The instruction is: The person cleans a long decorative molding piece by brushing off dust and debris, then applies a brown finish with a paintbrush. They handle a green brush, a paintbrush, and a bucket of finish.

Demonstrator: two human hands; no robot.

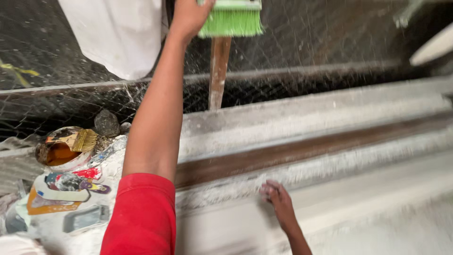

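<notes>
Green-bristled brush [230, 19] held up top by left hand [188, 16], fingers wrapped on it. Right hand [278, 200] flat on dusty ledge [330, 141], prob. empty. Risk: dust falling w/ each stroke; paint can [59, 151] sits near.

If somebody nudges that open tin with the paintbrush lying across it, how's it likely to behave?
The open tin would probably tip or slosh: orange liquid shows inside, and it sits on uneven, dusty clutter. The paintbrush only rests across the rim, so it would likely slide off. The tin looks paint-smeared, so possibly slippery.
</notes>
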